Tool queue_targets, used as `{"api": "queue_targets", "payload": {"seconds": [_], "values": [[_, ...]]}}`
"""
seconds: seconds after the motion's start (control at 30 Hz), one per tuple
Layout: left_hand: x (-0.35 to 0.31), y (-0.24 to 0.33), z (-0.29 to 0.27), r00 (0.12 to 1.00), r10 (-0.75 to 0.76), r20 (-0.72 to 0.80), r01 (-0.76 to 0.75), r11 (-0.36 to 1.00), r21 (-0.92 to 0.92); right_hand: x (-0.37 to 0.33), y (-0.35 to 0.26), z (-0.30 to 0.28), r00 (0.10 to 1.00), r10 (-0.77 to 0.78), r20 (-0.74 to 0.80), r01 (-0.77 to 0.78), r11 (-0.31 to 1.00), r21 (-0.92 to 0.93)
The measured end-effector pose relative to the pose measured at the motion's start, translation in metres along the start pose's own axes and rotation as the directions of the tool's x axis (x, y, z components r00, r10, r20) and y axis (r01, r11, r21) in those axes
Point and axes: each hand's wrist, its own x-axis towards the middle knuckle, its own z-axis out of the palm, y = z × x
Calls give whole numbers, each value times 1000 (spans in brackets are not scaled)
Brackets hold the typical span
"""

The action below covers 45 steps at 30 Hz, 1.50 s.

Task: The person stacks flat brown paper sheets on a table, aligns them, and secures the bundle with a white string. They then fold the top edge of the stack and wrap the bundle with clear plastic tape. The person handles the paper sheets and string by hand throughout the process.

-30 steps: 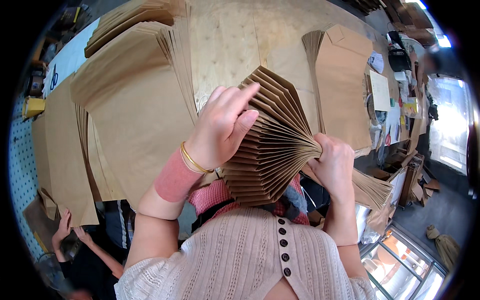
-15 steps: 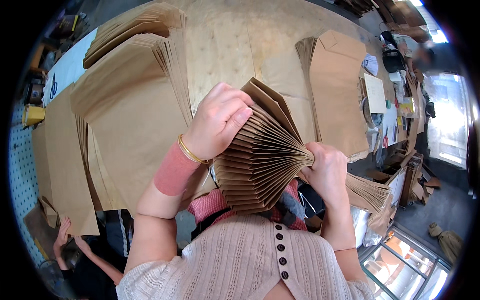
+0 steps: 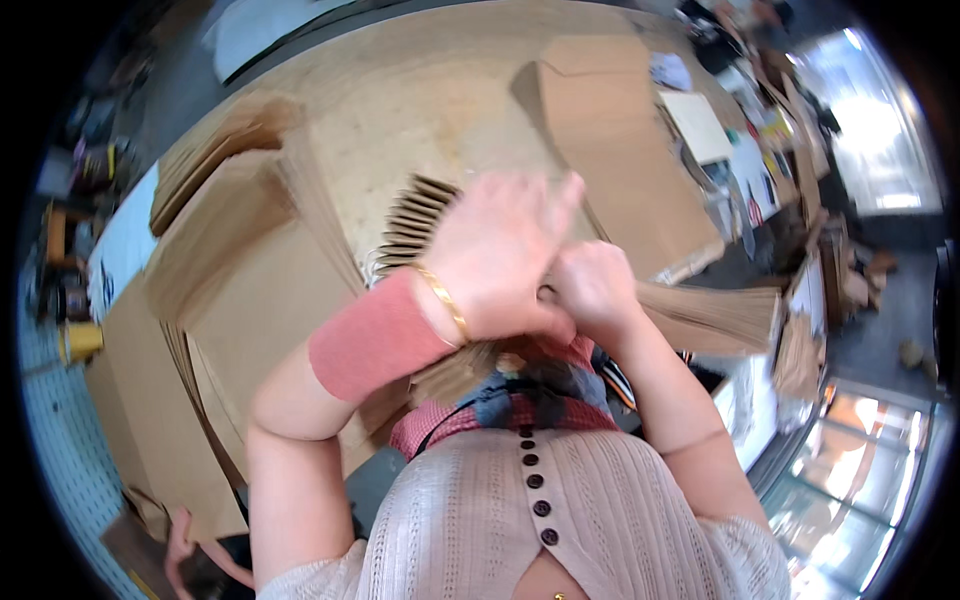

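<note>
A thick bundle of brown kraft paper bags (image 3: pixel 415 220) is in front of my chest, its folded ends fanned out on the left. My right hand (image 3: pixel 597 285) is closed in a fist round the bundle's middle, and the bags' other end sticks out to the right past my forearm. My left hand (image 3: pixel 495 245), blurred by motion, lies across the fanned part with its fingers stretched toward my right fist. It hides much of the bundle. A pink band and a gold bangle circle my left wrist.
Stacks of brown paper bags (image 3: pixel 235 235) lie on the wooden table (image 3: pixel 400 100) at left, with another bag stack (image 3: pixel 610 150) at right. Scissors and a white board (image 3: pixel 697 127) lie by the right edge. Another person's hand (image 3: pixel 180 540) shows at lower left.
My left hand has left the fan's upper edge and swept right across the bundle, its fingers straightening. The right fist has shifted slightly left and up, still gripping. The view has turned a little.
</note>
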Motion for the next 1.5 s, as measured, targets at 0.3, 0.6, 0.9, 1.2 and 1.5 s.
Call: {"api": "queue_targets", "payload": {"seconds": [0.3,0.6,0.9,1.2,1.5], "values": [[24,37,50,881,-261,395,149,945,290,-52,58,20,994,44,-103,-42,999,23],[21,30,51,812,-252,526,2,903,430,-153,73,206,982,163,-96,-3,522,853],[-22,87,57,847,-43,530,-129,950,284,-7,35,361,550,437,712,140,-888,437],[-78,175,62,869,-21,495,-153,939,308,-160,44,417,551,413,725,-61,-847,529],[-24,322,52,901,230,369,-376,838,396,-406,171,406,400,544,737,-266,-701,662]]}}
